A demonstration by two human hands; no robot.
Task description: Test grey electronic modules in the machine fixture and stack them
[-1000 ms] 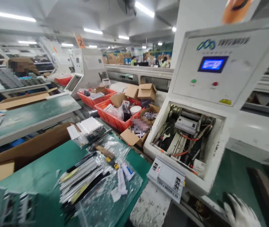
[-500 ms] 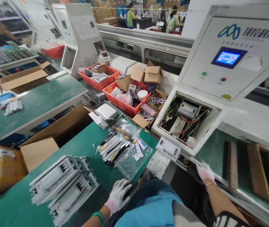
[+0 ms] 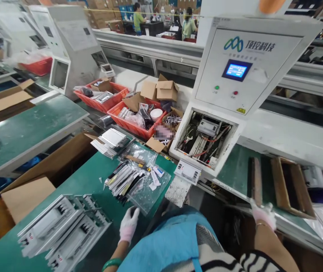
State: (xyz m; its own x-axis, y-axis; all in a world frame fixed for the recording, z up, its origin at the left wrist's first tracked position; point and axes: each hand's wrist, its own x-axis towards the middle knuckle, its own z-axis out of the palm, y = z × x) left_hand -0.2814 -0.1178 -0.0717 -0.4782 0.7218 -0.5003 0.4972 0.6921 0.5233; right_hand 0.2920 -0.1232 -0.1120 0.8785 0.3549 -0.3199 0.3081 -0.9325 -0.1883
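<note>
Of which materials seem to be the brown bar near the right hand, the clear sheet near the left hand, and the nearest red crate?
Brown bar: probably wood, dull and worn, from its patchy surface; rusty metal is possible.
Clear sheet: thin, glossy plastic film, being see-through with bright reflections.
Red crate: likely moulded plastic, slightly glossy, from its even colour.

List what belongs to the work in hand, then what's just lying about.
Likely in the work:
- grey units near the left hand
- single grey unit before the white machine

Likely lying about:
- white tub in the nearer red crate
- brown frame
</note>
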